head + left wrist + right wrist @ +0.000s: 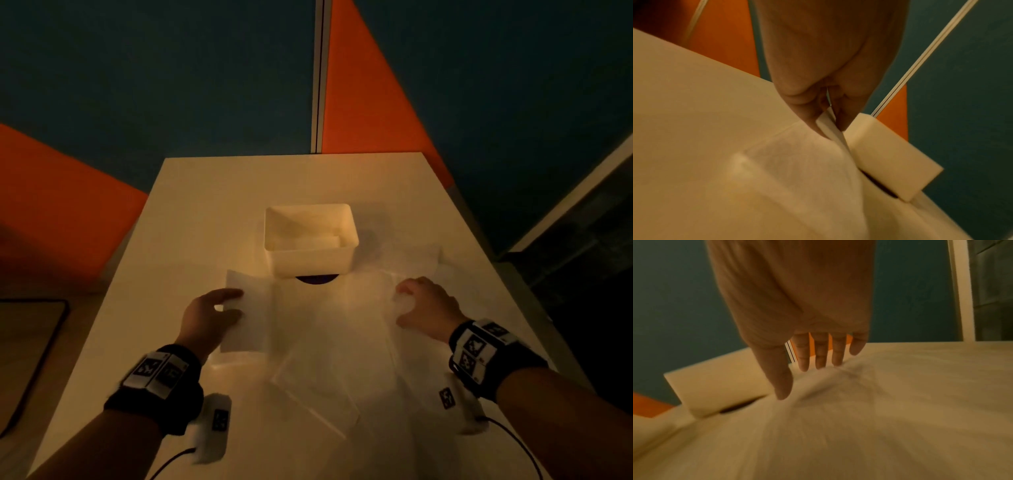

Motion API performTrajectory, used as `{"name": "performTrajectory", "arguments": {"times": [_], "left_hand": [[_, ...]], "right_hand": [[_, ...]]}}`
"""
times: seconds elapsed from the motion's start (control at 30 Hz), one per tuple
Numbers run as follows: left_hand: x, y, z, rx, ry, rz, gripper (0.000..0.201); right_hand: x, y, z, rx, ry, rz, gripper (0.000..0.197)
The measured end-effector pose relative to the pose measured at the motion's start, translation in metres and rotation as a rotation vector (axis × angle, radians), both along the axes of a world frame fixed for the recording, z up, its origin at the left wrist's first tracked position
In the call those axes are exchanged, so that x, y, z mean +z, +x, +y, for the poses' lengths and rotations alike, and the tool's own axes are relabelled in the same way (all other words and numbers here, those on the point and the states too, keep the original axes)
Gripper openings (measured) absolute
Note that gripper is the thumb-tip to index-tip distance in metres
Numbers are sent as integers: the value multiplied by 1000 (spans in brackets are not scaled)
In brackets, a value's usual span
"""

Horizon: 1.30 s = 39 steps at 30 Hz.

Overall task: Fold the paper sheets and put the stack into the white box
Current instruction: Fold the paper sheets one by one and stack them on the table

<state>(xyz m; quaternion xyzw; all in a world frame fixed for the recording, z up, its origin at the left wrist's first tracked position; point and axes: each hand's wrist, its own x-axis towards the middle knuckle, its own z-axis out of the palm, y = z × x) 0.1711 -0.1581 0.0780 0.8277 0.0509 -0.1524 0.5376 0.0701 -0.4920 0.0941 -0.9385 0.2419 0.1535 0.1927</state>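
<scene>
Thin white paper sheets [325,329] lie spread over the white table [205,212], in front of the open white box [310,240]. My left hand [236,303] pinches the left edge of a sheet between thumb and fingers and holds that flap [251,308] raised; the left wrist view shows the paper edge [830,123] caught in the left hand [829,116], close to the box [890,154]. My right hand [402,305] rests spread on the right side of the sheets. In the right wrist view its straight fingertips [803,368] touch the paper [859,402], with the box [719,386] to the left.
A dark round patch [317,279] shows under the box's near wall. More paper [421,260] lies right of the box. A dark-edged mat [34,359] sits off the table's left side. Teal and orange partitions [370,102] stand behind the far edge.
</scene>
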Motion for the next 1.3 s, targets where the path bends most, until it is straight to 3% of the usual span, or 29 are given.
{"name": "performTrajectory", "arguments": {"times": [0.13, 0.33, 0.63, 0.93, 1.17, 1.3], "left_hand": [[-18, 1, 11, -46, 246, -63, 37], [-28, 0, 17, -128, 354, -90, 41], [-31, 1, 20, -151, 393, -110, 42], [-34, 2, 21, -182, 404, -130, 43], [-35, 1, 22, -195, 406, -141, 43], [-36, 1, 22, -206, 421, -162, 44]], "right_hand": [[-10, -10, 4, 94, -103, 73, 77], [-12, -10, -2, 181, -160, 121, 91], [-4, 10, -13, 277, -245, 149, 67], [-18, 15, -10, 195, -254, 55, 55], [-22, 19, -4, 167, -320, 16, 35], [-24, 19, -1, 175, -351, 6, 40]]}}
